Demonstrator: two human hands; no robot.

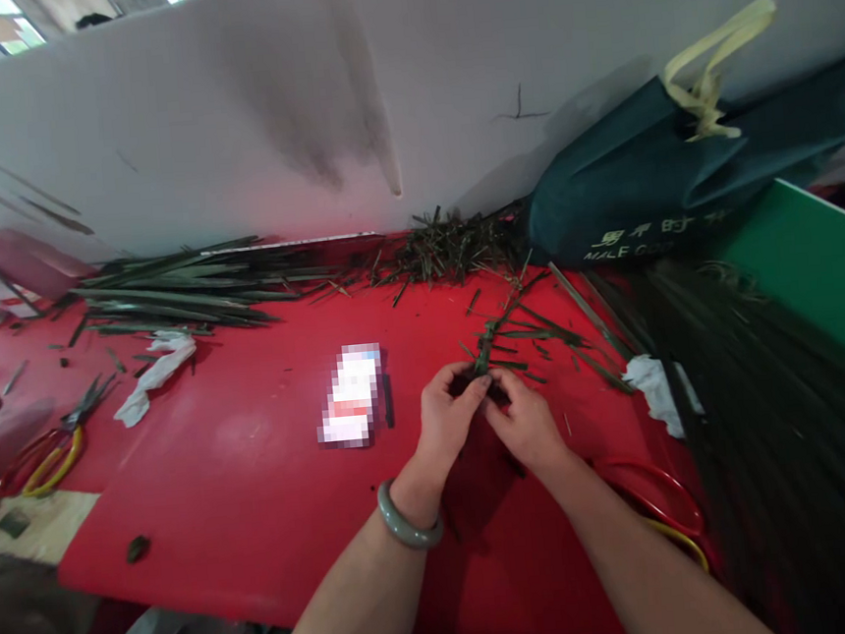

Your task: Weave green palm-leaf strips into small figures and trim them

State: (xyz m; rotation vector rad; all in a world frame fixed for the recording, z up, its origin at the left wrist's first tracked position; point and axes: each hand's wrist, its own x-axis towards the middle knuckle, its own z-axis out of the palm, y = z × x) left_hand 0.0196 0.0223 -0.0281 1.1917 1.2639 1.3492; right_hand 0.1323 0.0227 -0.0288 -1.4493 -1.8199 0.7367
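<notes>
Both my hands meet over the red table (258, 469), pinching a small piece made of green leaf strips (485, 349). My left hand (447, 423), with a jade bangle on its wrist, has fingers closed on the near end of the strips. My right hand (524, 422) is closed on the same piece from the right. The strips stick up and away from my fingers toward the wall.
A bundle of long green leaves (176, 289) and a heap of cut scraps (446, 246) lie along the white wall. A dark green bag (648, 189) stands back right, long dark leaves (771, 405) lie right. Scissors (59, 438), white tissues (153, 375), a pixelated card (351, 394) and red-yellow scissors (668, 512) lie about.
</notes>
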